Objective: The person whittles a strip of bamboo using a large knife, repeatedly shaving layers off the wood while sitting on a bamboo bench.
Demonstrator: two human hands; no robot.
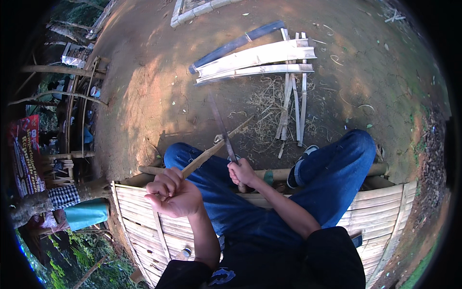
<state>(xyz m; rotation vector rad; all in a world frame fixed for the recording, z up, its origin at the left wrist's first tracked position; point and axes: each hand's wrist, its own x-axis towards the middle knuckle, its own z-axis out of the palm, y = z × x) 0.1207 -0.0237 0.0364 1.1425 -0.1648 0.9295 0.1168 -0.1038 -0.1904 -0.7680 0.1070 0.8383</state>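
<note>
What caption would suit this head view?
Seated on a woven bamboo platform, left hand grips a bamboo strip while right hand holds a long knife.

Outdoor bamboo-working yard: split bamboo (255,60), dirt ground (154,86)

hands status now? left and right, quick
Left hand: closed around a thin pale bamboo strip.
Right hand: closed on the handle of a long dark-bladed knife, blade against the strip.
</note>
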